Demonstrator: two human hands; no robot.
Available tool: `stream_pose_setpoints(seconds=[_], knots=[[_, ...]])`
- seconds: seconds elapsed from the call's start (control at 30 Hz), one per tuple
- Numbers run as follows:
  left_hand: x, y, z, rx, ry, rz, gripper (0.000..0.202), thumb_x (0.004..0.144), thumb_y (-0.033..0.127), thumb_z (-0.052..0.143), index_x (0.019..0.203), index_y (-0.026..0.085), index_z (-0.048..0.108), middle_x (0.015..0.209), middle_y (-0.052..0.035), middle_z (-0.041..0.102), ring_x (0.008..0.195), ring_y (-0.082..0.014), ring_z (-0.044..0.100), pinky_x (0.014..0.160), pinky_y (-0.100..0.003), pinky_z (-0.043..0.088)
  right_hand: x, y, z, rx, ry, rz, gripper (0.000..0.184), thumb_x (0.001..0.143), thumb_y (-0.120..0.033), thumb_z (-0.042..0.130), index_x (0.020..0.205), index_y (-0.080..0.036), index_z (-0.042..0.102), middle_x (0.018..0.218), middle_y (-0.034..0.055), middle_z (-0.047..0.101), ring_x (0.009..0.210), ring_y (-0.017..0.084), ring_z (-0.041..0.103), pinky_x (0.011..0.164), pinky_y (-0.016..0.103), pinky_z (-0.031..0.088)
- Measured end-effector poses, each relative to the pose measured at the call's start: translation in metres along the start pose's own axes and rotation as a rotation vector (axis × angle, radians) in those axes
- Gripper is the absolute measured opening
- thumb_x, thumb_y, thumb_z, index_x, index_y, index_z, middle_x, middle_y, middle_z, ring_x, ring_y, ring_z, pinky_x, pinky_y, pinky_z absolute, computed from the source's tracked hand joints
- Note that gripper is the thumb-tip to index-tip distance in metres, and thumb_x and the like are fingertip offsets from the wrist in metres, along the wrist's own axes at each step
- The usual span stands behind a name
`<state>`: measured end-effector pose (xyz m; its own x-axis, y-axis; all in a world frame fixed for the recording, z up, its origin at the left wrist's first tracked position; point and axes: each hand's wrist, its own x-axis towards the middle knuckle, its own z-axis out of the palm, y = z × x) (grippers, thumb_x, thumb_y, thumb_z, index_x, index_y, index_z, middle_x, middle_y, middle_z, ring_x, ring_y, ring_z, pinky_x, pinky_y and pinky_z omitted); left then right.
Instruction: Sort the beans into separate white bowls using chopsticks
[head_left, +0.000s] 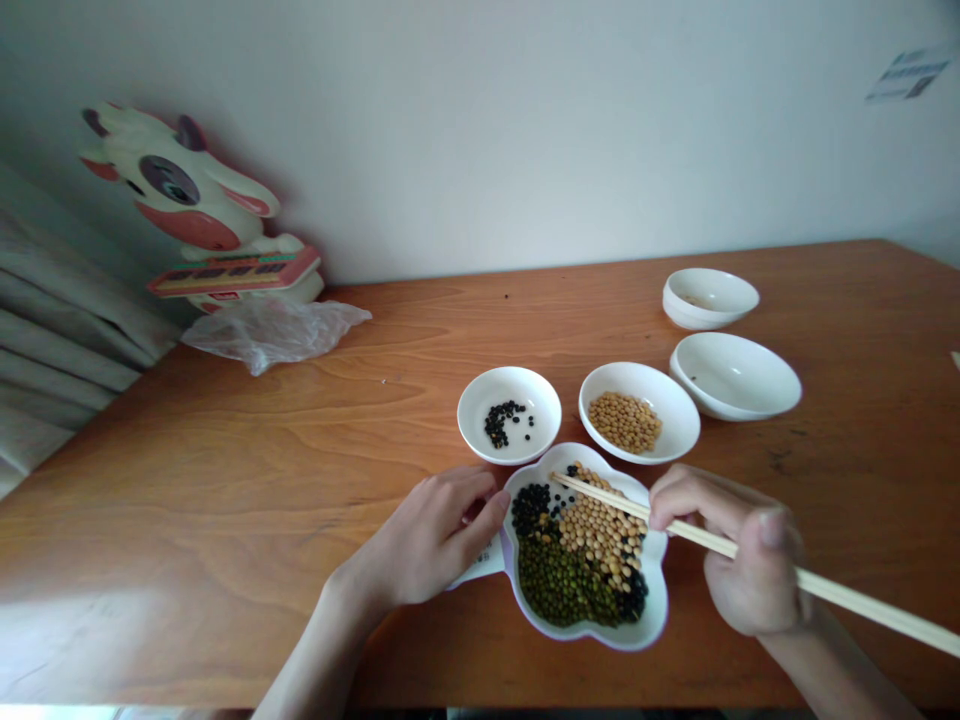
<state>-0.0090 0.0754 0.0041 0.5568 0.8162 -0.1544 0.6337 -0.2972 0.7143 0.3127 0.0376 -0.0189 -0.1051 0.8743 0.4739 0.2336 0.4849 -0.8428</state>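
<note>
A pair of wooden chopsticks [615, 500] is held in my right hand [750, 550], its fingers closed around them. Their tips reach over the upper left of a white flower-shaped dish [657, 612], near a few black beans [531, 505]. Yellow soybeans [596, 530] and green mung beans [562, 585] also lie in that dish, with more black beans at its lower right. My left hand [442, 535] grips the dish's left edge beside its labelled handle [484, 566], with thumb and curled fingers at the rim.
Just behind the dish stand a bowl with black beans [474, 415] and a bowl with soybeans [679, 425]. Two more white bowls [739, 395] [694, 318] sit at the right. A clear plastic bag [277, 330] and a cow toy keyboard [232, 275] are at the back left by the wall.
</note>
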Motion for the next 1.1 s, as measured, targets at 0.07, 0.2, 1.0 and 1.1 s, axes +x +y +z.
stream_pose_setpoints(seconds=[0.07,0.2,1.0,1.1], knots=[[0.000,0.000,0.000,-0.004,-0.001,-0.002,0.051,0.125,0.054,0.041,0.088,0.022,0.057,0.085,0.0001,0.063,0.076,-0.0178,0.058,0.073,-0.034,0.039,0.001,-0.003,-0.001,-0.008,-0.014,0.000,0.076,0.114,-0.078,0.027,0.079,-0.028,0.074,0.068,0.0029,0.071,0.060,0.021,0.064,0.055,0.037,0.044],[0.000,0.001,0.000,-0.010,-0.004,-0.005,0.051,0.125,0.055,0.041,0.088,0.022,0.057,0.085,-0.0002,0.063,0.076,-0.0179,0.059,0.072,-0.034,0.039,0.000,-0.004,-0.004,-0.015,-0.049,0.016,0.078,0.112,-0.081,0.025,0.081,-0.028,0.073,0.068,0.0038,0.069,0.058,0.021,0.063,0.053,0.038,0.042],[0.001,0.004,-0.001,-0.002,-0.008,-0.008,0.051,0.124,0.053,0.041,0.088,0.022,0.057,0.086,-0.0011,0.064,0.077,-0.0182,0.059,0.072,-0.033,0.040,-0.007,0.003,-0.012,0.004,-0.025,0.089,0.076,0.115,-0.074,0.028,0.081,-0.028,0.077,0.073,0.0058,0.072,0.064,0.024,0.066,0.059,0.040,0.046],[0.001,0.004,-0.001,-0.010,-0.011,-0.011,0.051,0.124,0.053,0.041,0.088,0.022,0.057,0.086,-0.0011,0.064,0.077,-0.0181,0.059,0.071,-0.033,0.041,-0.008,0.007,-0.011,0.017,-0.024,0.094,0.075,0.116,-0.069,0.028,0.081,-0.027,0.079,0.075,0.0064,0.072,0.067,0.024,0.065,0.060,0.039,0.047]])
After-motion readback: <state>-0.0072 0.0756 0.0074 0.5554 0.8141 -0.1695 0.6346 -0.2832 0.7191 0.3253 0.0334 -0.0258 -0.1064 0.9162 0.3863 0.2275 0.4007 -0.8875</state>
